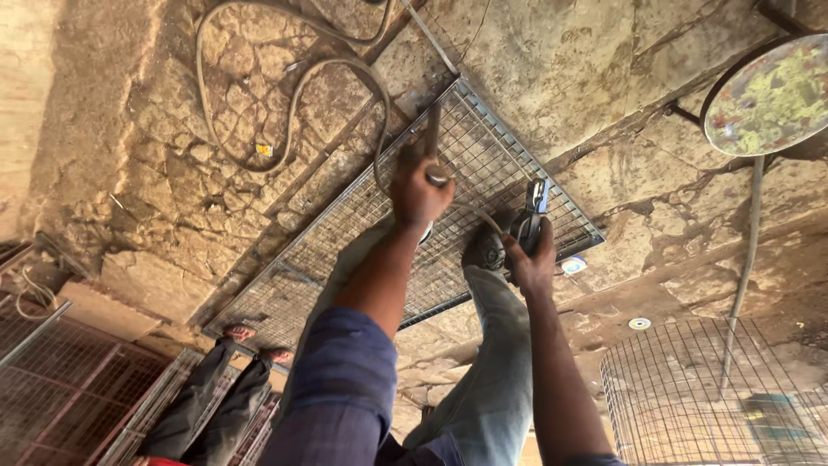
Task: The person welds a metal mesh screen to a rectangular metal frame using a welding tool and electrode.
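— How do the arms sit?
— Both reach forward and down, sleeves pushed to the elbows.
— And the hands?
— Left hand [417, 192] fisted tight in a closed grip; right hand [530, 259] likewise clenched, wrist bent.

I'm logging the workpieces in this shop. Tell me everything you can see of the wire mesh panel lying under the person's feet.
The wire mesh panel is a flat rectangle of fine grey metal grid inside a thin metal frame, with a crossbar visible beneath. It lies flat on the cracked stone floor, set diagonally in the view. The person's shoes stand on it; the left hand and right hand hold tools just above it. A hose curls beside it.
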